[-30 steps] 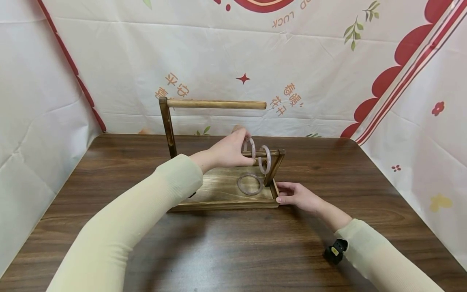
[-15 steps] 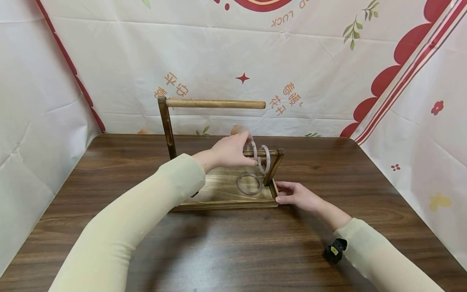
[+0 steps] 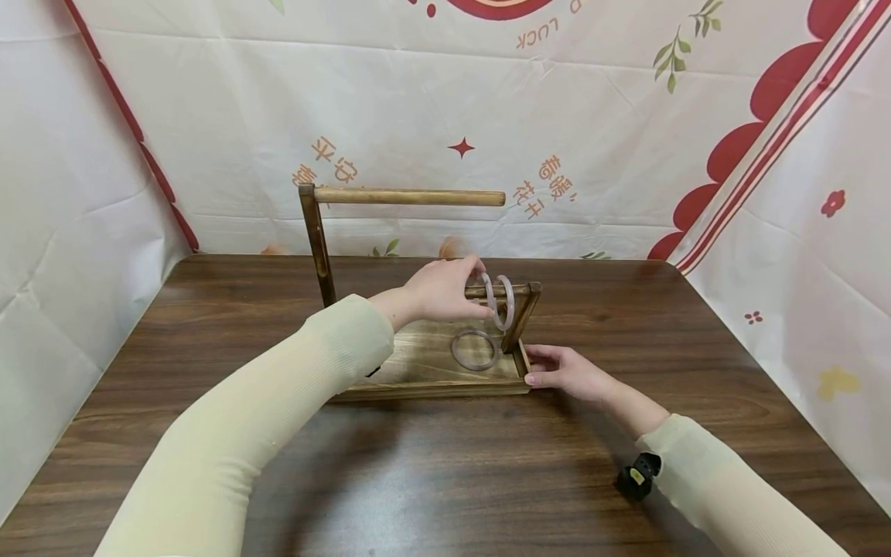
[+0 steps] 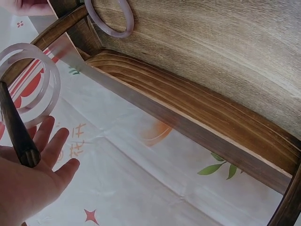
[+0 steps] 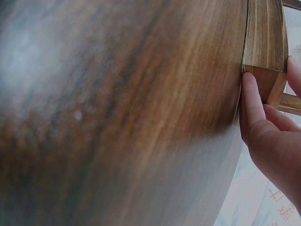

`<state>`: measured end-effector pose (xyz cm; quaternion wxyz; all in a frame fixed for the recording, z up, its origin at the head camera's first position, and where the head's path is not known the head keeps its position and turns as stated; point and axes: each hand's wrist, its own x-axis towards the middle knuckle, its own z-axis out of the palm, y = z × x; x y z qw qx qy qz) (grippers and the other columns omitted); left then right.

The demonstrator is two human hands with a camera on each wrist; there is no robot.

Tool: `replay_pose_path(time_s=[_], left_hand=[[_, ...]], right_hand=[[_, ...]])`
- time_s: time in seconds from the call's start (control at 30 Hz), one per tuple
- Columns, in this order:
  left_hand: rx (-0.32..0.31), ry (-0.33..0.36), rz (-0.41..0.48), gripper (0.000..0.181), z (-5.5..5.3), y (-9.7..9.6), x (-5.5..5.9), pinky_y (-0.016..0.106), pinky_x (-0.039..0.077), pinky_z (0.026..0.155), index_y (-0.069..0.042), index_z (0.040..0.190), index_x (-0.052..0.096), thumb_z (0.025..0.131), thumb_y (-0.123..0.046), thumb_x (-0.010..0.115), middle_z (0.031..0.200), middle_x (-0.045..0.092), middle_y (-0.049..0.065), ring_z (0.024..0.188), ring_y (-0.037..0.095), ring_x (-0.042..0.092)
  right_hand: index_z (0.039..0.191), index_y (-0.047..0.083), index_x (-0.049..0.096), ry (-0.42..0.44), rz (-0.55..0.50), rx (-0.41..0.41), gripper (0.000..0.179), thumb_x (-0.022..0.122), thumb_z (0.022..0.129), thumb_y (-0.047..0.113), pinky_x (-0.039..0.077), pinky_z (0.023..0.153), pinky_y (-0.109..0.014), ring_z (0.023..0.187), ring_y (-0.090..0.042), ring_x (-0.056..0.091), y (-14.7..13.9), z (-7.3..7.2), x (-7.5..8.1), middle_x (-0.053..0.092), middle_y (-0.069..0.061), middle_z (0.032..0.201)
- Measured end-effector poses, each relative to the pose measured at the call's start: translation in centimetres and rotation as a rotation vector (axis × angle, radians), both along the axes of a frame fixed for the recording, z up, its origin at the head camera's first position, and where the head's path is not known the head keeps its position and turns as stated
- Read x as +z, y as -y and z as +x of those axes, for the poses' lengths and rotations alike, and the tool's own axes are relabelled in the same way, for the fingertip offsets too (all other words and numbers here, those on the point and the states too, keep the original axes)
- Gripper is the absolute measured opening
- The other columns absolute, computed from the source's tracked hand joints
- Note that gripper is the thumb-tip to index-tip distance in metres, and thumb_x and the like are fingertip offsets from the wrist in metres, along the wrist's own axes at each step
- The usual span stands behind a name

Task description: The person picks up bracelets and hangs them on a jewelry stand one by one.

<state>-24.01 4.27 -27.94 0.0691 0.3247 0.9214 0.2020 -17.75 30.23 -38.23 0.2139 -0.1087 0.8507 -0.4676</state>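
In the head view, a wooden bangle stand (image 3: 431, 391) has a tall bar above a lower bar and a shallow tray as its base. My left hand (image 3: 445, 292) pinches a pale lilac bangle (image 4: 57, 87) that is around the lower bar. Right beside it, another bangle (image 3: 510, 305) hangs on that bar, near the right post. A third bangle (image 3: 455, 357) lies flat in the tray. At the tray's right end, my right hand (image 3: 567, 374) holds the end board, its thumb at the front corner. The left wrist view shows the upper bar (image 4: 16, 125) crossing in front of my left hand.
The stand is on a dark wood-grain table (image 3: 445, 472). The upper bar ends freely on the right, above my left hand. Behind the table hangs a white printed cloth (image 3: 418, 100) with red trim, and more cloth covers both sides.
My left hand has moved slightly right along the lower bar, bringing its bangle close up to the hanging one. My right hand stays at the tray's end.
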Motion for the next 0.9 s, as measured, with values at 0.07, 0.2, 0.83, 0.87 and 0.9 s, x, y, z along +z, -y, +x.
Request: replay_pose_path(time_s=[0.07,0.2,0.83,0.87,0.9], left_hand=[[-0.004,-0.001,-0.004,0.065,0.0,0.0,0.0,0.034,0.04,0.1,-0.017,0.13,0.043,0.08,-0.053,0.063,0.13,0.056,0.0,0.116,0.016,0.055],[0.0,-0.015,-0.008,0.068,0.0,0.1,0.0,0.035,0.039,0.101,-0.018,0.131,0.045,0.079,-0.056,0.063,0.131,0.055,-0.001,0.117,0.015,0.054],[0.087,0.002,0.187,0.077,-0.1,3.1,0.3,0.037,0.036,0.106,-0.018,0.139,0.039,0.077,-0.057,0.065,0.141,0.045,0.002,0.131,0.019,0.042],[0.087,0.005,0.191,0.078,0.0,3.3,0.2,0.037,0.035,0.107,-0.018,0.139,0.039,0.077,-0.057,0.065,0.141,0.045,0.002,0.131,0.019,0.042],[0.09,0.005,0.192,0.077,0.0,3.5,0.1,0.037,0.035,0.107,-0.017,0.139,0.039,0.077,-0.056,0.066,0.141,0.046,0.003,0.131,0.02,0.042]], right_hand=[[0.141,-0.012,0.028,-0.002,0.005,0.0,0.066,0.061,0.09,0.014,0.048,0.084,-0.02,0.121,-0.039,0.05,0.0,0.0,0.0,0.041,-0.033,0.137],[0.141,-0.012,0.028,-0.003,0.002,-0.001,0.066,0.061,0.09,0.014,0.048,0.083,-0.02,0.12,-0.039,0.05,0.0,0.0,0.0,0.041,-0.033,0.137],[0.14,-0.014,0.027,-0.003,-0.015,-0.007,0.068,0.062,0.089,0.014,0.048,0.082,-0.017,0.12,-0.039,0.049,0.1,0.1,0.1,0.041,-0.035,0.135],[0.14,-0.014,0.027,-0.006,-0.013,-0.007,0.068,0.062,0.089,0.014,0.048,0.081,-0.017,0.119,-0.039,0.05,0.1,0.1,0.1,0.041,-0.035,0.135],[0.14,-0.014,0.028,-0.007,-0.012,-0.008,0.068,0.062,0.089,0.014,0.048,0.081,-0.017,0.119,-0.038,0.05,0.1,0.1,0.1,0.042,-0.035,0.135]])
